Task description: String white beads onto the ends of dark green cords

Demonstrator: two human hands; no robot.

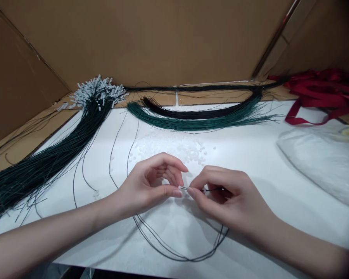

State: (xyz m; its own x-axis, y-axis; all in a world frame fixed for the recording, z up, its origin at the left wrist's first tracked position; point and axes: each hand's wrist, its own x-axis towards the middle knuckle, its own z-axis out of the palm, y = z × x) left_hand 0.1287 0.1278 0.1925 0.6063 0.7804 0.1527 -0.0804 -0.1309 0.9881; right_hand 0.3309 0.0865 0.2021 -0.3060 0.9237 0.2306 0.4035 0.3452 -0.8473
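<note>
Near the middle of the white board, my left hand (154, 184) pinches a small white bead (180, 188) between thumb and a fingertip, its other fingers curled loosely. Right beside it, my right hand (229, 190) is closed on thin dark wires (184, 188), whose short ends point at the bead. Another small white piece (204, 190) shows under the right fingers. Below both hands, dark wires (189, 260) hang in a wide curve. Loose white beads (189, 149) lie scattered just beyond my hands.
At the left lies a thick bundle of dark green wires (61, 143) with white beaded tips (97, 93). Green wires (192, 124) and black wires (197, 114) curve across the back. Red ribbon (322, 97) and a clear plastic bag (322, 162) are at the right. Cardboard walls (163, 38) enclose the board.
</note>
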